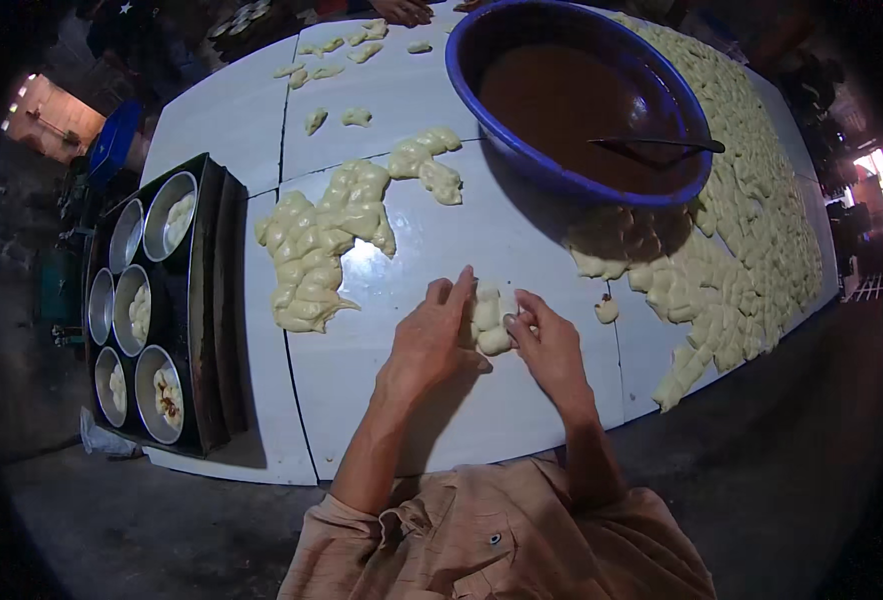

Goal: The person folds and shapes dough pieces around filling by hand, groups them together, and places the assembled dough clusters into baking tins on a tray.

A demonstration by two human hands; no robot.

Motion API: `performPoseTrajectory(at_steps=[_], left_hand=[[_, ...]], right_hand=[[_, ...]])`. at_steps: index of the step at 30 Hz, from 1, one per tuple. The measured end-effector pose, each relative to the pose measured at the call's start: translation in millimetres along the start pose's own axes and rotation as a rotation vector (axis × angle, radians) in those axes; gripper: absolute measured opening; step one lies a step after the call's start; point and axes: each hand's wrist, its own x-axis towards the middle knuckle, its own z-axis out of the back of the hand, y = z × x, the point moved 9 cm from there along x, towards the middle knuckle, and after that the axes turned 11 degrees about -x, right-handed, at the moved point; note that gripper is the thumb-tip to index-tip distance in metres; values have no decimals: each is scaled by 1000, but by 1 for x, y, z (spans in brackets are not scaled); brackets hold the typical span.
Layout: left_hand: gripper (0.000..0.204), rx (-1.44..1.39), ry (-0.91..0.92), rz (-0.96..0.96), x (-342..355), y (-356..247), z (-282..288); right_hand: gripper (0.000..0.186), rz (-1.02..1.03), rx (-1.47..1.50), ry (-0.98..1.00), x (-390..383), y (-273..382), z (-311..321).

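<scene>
White desk (522, 400): smooth, glossy panels joined by dark seams, carrying everything below. Blue basin (572, 95): round, plastic-looking, set well beyond the right hand, filled with smooth brown paste; a dark spoon (662, 148) rests in it. Field of pale dough pieces (752, 190): small, soft, cream-coloured lumps packed closely, spreading to the right of and beyond the right hand. Dough heap (322, 245): the same lumps clumped together, beyond and to the left of the left hand. Black tray (212, 300): far left of the left hand, holding round metal moulds (169, 215) that contain dough. Left hand (432, 340) and right hand (547, 345): each grip is closed on the dough cluster (490, 320), a knobbly, matte, cream mass pinched between both sets of fingertips just above the desk. Single dough piece (607, 311): lies just right of the right hand.
</scene>
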Motion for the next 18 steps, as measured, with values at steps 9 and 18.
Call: performPoseTrajectory(at_steps=[9, 18], left_hand=[[81, -73, -247, 19, 0, 30, -16], [75, -540, -276, -60, -53, 27, 41]], right_hand=[[47, 198, -340, -14, 12, 48, -27], [39, 33, 400, 236, -16, 108, -48]])
